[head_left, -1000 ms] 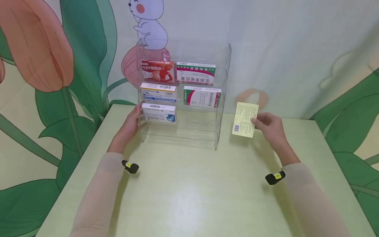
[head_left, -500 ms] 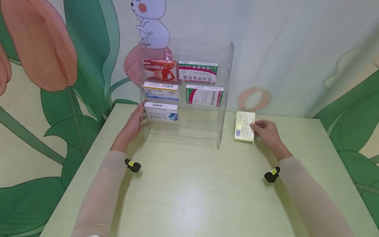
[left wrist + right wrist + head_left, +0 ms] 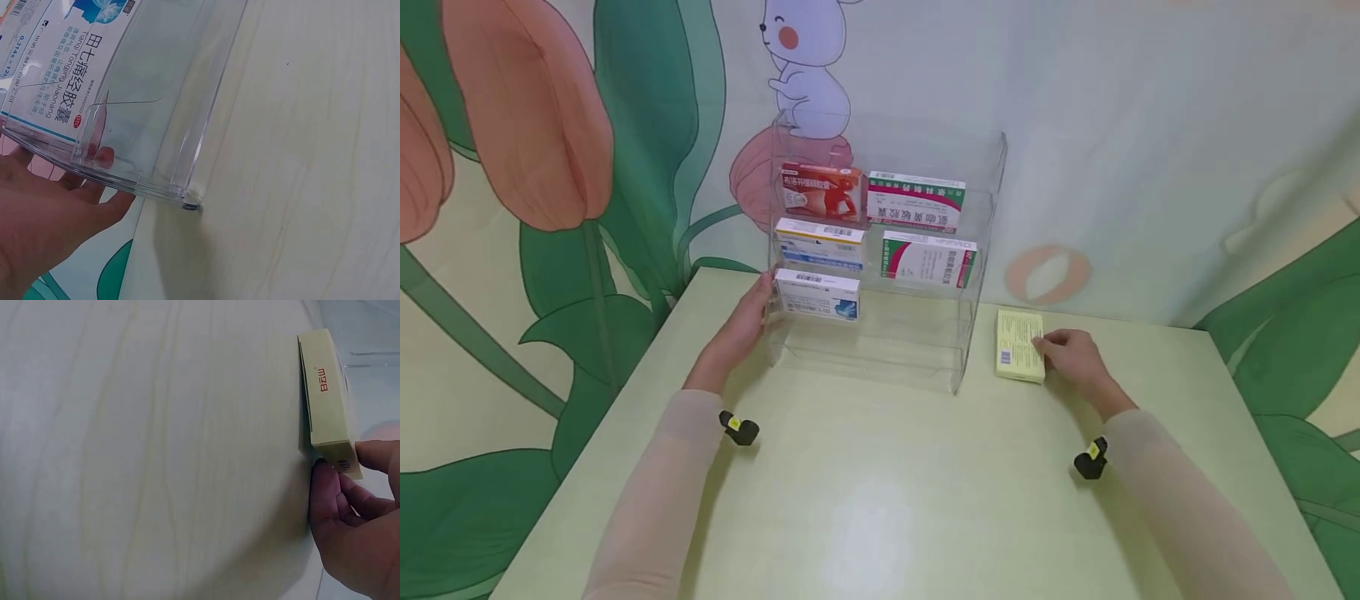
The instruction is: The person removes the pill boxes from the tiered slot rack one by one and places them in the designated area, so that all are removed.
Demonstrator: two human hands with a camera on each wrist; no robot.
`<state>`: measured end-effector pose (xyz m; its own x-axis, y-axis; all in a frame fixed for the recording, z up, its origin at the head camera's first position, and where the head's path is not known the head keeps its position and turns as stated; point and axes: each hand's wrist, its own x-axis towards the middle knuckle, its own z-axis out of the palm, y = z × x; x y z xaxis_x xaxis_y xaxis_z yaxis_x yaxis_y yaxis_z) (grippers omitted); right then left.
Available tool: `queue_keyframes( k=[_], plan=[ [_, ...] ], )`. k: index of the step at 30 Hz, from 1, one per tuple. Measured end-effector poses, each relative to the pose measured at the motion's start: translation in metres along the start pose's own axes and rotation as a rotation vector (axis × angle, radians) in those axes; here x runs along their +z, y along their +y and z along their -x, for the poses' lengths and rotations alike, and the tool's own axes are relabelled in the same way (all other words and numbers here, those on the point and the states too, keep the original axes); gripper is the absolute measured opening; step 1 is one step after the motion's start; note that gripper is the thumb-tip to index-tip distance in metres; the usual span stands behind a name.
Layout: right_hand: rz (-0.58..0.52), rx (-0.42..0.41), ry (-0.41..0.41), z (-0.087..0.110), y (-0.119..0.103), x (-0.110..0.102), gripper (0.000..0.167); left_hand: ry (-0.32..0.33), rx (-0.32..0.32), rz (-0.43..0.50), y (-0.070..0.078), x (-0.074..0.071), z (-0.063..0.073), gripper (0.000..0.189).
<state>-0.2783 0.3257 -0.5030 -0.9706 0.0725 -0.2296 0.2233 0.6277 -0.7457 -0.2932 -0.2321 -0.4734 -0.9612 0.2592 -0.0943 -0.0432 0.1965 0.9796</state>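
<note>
In the head view a clear acrylic rack (image 3: 868, 367) stands on the table with several medicine boxes on its tiers. My left hand (image 3: 737, 329) holds its left side. The left wrist view shows the fingers (image 3: 94, 190) against the side panel, beside a white medicine box (image 3: 59, 78); a fingertip shows through the plastic. Right of the rack, my right hand (image 3: 1077, 360) pinches a pale yellow medicine box (image 3: 1020, 343) by its right edge, thumb on top. In the right wrist view the yellow box lies low at the tabletop; I cannot tell whether its whole underside touches.
On the rack sit a red box (image 3: 822, 193), green-and-white boxes (image 3: 916, 202) and a blue-and-white box (image 3: 820, 246). The pale table (image 3: 880, 483) extends in front. A printed curtain (image 3: 1120, 150) hangs behind the table's back edge.
My right hand has lowered the yellow box from a raised, tilted position to lying flat at the tabletop. My left hand stays at the rack's side. The head view has shifted slightly.
</note>
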Motion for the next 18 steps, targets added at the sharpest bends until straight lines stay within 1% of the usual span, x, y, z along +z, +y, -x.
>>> queue_keyframes(
  k=[5, 10, 14, 18],
  plan=[
    [0.062, -0.013, 0.016, -0.0004, 0.0014, -0.0011, 0.053, -0.006, 0.015, 0.008, -0.0027, 0.0037, -0.0019, 0.076],
    [0.097, -0.023, 0.026, 0.0002, 0.0014, 0.0023, 0.051, -0.013, 0.012, 0.015, -0.0033, 0.003, 0.0001, 0.073],
    [0.157, -0.053, 0.043, -0.0002, -0.0004, 0.0033, 0.052, -0.003, 0.012, -0.002, -0.0007, 0.003, 0.0012, 0.071],
    [0.193, -0.08, 0.062, 0.0009, -0.0038, 0.0064, 0.047, 0.0, 0.005, -0.022, 0.0004, 0.0025, 0.001, 0.069]
  ],
)
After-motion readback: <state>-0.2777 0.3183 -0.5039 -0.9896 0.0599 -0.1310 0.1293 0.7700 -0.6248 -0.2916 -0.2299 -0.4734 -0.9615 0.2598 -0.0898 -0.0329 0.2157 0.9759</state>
